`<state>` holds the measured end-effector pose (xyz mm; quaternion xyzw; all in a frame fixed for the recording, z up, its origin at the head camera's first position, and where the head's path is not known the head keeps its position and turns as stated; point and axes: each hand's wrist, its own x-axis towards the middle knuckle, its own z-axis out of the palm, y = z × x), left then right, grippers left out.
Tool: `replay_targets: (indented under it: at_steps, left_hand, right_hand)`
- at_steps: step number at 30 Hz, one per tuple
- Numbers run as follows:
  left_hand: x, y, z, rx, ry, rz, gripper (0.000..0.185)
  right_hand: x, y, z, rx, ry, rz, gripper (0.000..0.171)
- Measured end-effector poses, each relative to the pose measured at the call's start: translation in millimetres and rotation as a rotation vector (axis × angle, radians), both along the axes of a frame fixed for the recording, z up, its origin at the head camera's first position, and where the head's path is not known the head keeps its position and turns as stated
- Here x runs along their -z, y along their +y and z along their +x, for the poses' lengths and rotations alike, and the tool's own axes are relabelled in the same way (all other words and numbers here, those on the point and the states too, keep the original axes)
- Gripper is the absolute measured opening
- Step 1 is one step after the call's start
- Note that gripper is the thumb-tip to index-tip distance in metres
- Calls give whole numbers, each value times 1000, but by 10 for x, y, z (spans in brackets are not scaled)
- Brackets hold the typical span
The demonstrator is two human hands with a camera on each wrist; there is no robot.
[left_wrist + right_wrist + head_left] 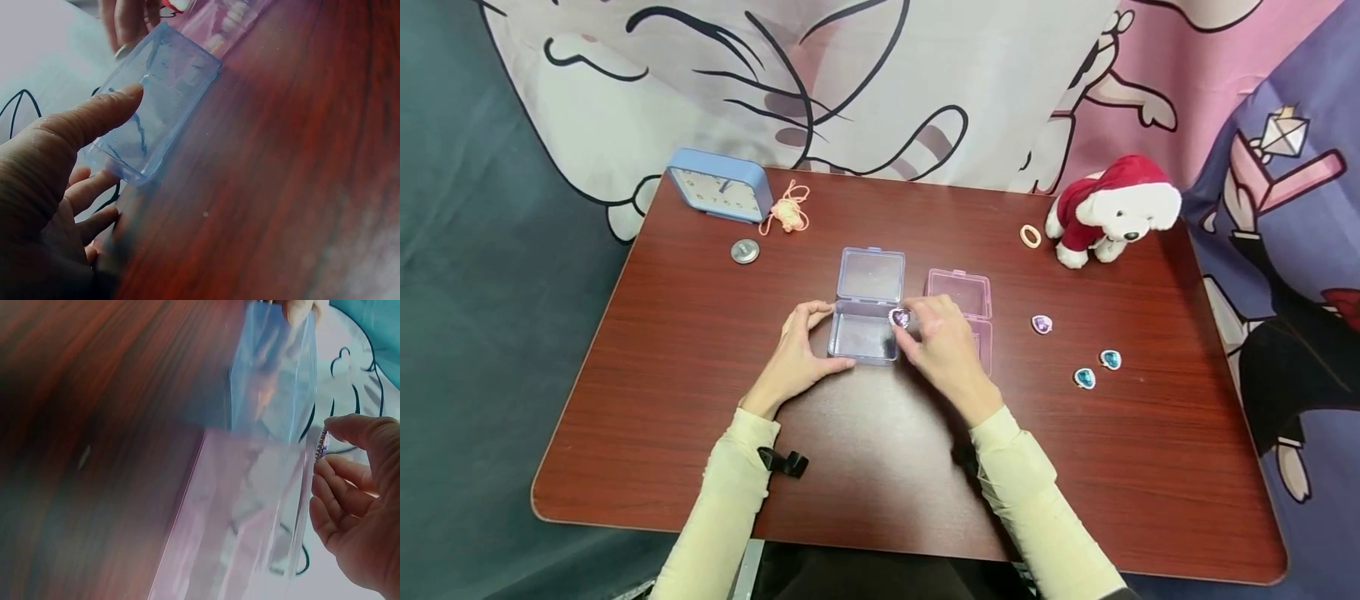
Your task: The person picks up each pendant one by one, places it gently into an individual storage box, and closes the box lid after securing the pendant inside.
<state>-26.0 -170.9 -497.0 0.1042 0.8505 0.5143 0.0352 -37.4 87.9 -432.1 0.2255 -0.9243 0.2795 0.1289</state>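
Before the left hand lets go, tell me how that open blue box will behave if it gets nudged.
The blue box looks like thin clear plastic, so probably light and prone to sliding on the smooth table. Its raised lid may make it tip backward. The left hand gripping its edges suggests it needs steadying while the right hand brings over the purple gem.

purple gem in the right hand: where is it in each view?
Head: purple gem at picture centre, pinched by the right hand over the blue box's right edge.
Left wrist: not in it; only fingertips show at the top edge beyond the blue box.
Right wrist: gem edge-on at right of centre, between thumb and forefinger.
Shared landmark: the blue box, seen in all three.
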Motion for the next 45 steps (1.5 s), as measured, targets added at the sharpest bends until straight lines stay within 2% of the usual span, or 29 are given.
replay_targets:
  at_steps: [6,15,24,32,37,41,45]
  left_hand:
    - [27,7,3,24,-2,-15,91]
    - [-10,-41,8,11,-3,-10,90]
    - [-27,-31,4,16,-13,-8,89]
    - [-17,-39,1,16,-16,-5,89]
    - [-19,-38,4,16,-9,-3,89]
    - [-8,-39,10,10,-9,-9,90]
    - [-2,-37,6,6,-10,-4,92]
  right_hand:
    - [-5,-258,-37,-75,-50,50,38]
    - [32,-568,-95,-159,-103,110,39]
    - [118,-603,-94,-170,-127,139,41]
    - [116,-608,-109,-177,-157,142,38]
    - [59,-532,-94,-174,-152,103,38]
    - [-26,-371,-66,-148,-79,27,36]
    - [-90,-86,-47,-85,-7,-103,30]
